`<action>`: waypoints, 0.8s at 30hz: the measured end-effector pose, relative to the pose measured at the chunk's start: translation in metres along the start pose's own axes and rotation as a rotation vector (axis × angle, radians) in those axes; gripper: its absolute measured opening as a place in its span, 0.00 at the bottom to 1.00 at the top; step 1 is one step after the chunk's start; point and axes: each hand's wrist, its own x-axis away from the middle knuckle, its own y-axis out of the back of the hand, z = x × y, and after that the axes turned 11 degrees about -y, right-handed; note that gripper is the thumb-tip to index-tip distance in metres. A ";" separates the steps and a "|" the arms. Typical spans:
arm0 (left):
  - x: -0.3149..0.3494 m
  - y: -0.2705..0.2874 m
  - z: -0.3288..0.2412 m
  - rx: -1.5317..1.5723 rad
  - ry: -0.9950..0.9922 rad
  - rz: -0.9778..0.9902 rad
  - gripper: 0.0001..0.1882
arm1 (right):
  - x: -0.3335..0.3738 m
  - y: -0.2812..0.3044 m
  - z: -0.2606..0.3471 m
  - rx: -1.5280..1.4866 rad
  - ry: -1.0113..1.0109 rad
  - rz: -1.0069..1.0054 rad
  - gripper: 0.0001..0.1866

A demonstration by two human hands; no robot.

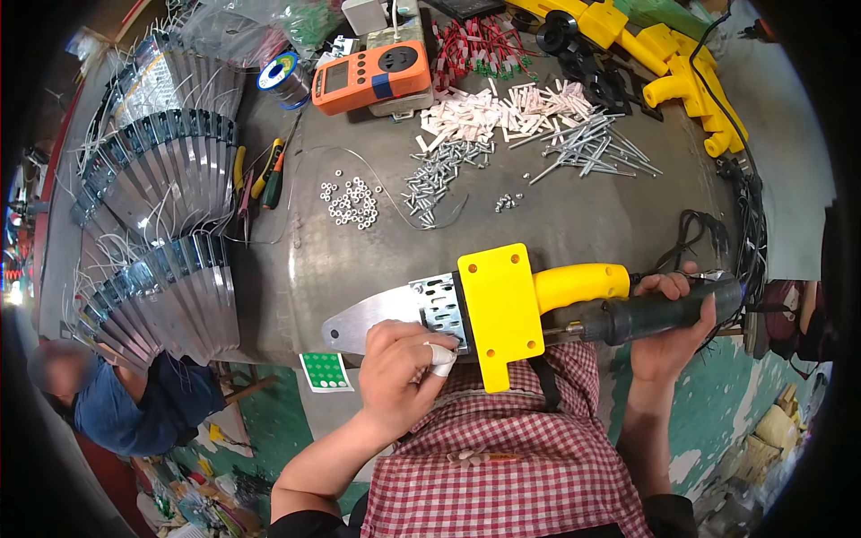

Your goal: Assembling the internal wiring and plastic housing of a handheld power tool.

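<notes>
A pipe welding iron (498,316) with a yellow housing and handle lies across the near edge of the table. Its pointed silver heating plate (369,316) faces left, and a perforated metal guard (439,305) joins it to the housing. My left hand (399,372) is closed at the guard's near edge, white tape round one finger; its fingertips are partly hidden. My right hand (673,327) grips a dark electric screwdriver (641,316). The tool lies level below the yellow handle, its tip pointing left toward the housing's near right side.
White nuts (352,204), screws (439,175), long bolts (587,148) and pale ceramic tubes (502,112) lie in piles beyond. Metal heating plates (161,170) stack at left, near screwdrivers (273,175). An orange meter (372,76) stands behind. A co-worker (143,403) sits lower left.
</notes>
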 end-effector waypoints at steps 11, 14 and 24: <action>0.004 -0.004 0.001 0.040 -0.006 -0.007 0.12 | 0.000 -0.002 -0.004 -0.023 0.006 -0.036 0.20; 0.005 -0.007 0.002 0.033 -0.018 -0.036 0.12 | -0.001 -0.002 -0.005 -0.028 0.007 -0.029 0.19; 0.009 -0.005 0.008 -0.035 0.051 -0.090 0.13 | 0.001 -0.008 -0.011 0.062 0.014 -0.072 0.18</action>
